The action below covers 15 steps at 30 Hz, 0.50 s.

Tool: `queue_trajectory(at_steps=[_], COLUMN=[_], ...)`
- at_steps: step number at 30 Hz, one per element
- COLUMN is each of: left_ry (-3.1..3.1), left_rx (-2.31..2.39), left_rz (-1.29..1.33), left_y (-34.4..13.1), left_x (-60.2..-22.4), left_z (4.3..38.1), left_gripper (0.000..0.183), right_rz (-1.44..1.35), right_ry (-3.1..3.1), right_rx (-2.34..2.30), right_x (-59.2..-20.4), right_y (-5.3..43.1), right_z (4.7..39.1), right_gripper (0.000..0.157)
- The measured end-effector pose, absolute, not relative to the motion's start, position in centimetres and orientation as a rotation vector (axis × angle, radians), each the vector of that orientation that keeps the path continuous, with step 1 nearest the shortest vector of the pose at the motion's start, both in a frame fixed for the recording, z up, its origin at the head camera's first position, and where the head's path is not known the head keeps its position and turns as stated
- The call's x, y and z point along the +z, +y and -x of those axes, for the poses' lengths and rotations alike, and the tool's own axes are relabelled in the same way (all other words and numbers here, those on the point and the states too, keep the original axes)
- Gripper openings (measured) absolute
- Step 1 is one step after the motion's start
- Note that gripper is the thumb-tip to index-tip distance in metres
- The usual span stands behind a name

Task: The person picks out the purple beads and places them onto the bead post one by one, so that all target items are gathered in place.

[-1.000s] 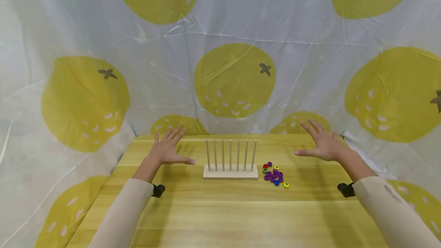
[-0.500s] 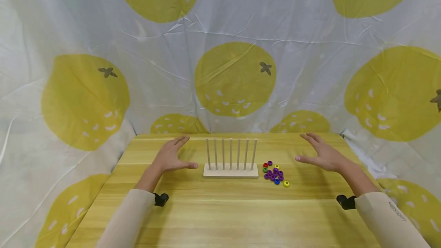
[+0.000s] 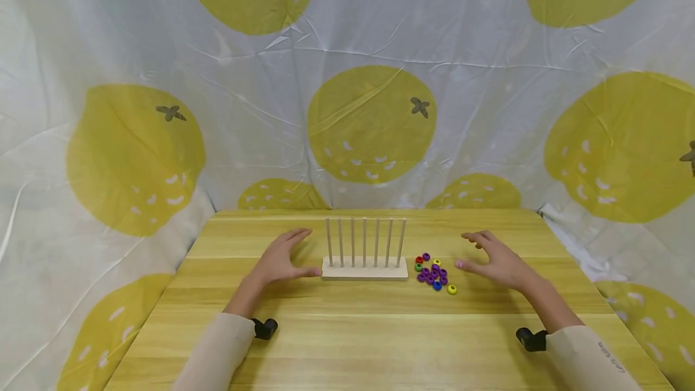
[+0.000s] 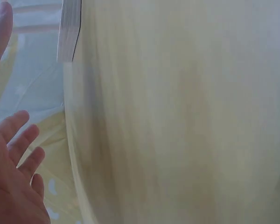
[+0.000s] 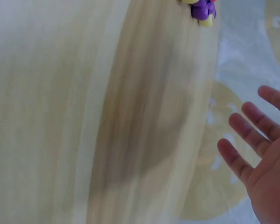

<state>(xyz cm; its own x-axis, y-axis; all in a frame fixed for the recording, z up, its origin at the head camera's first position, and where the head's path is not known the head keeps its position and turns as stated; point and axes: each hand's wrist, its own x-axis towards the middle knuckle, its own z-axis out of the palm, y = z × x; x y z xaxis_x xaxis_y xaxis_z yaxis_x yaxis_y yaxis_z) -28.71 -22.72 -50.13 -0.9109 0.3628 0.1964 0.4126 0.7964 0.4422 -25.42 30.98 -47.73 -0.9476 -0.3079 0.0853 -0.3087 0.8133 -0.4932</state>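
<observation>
A pale wooden peg rack (image 3: 364, 270) stands upright on the table, its row of several thin dowels bare. To its right lies a loose cluster of beads (image 3: 434, 274), mostly purple, with red, green, blue and yellow ones among them. My left hand (image 3: 279, 260) is at the rack's left end, thumb tip close to the base; whether it touches I cannot tell. On the other side my right hand (image 3: 498, 262) hovers just right of the beads, thumb and fingers apart, holding nothing. The left wrist view shows the rack's end (image 4: 70, 32); the right wrist view shows a few beads (image 5: 203, 10).
The wooden table (image 3: 358, 343) reaches back to a hanging white cloth (image 3: 260, 113) with large yellow fruit prints, which also runs along both sides. A black wrist camera (image 3: 265, 329) sits on the left wrist, and another camera (image 3: 531, 339) on the right.
Both hands have come lower and inward, the left toward the rack and the right toward the beads. Their spread fingers have relaxed into a slight bend. Rack and beads stay put.
</observation>
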Motion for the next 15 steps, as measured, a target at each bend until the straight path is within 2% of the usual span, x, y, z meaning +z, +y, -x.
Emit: queue_trajectory(at_steps=[15], left_ry=[-2.925], left_rx=[-0.893], left_rz=[0.616], left_y=[-20.6], left_x=[-51.5], left_z=[28.2], left_gripper=[0.103], right_rz=[-0.550], right_ry=[-2.936], right_rx=[0.919], right_x=[-50.2], right_y=[29.3], right_z=[24.3], right_gripper=[0.066])
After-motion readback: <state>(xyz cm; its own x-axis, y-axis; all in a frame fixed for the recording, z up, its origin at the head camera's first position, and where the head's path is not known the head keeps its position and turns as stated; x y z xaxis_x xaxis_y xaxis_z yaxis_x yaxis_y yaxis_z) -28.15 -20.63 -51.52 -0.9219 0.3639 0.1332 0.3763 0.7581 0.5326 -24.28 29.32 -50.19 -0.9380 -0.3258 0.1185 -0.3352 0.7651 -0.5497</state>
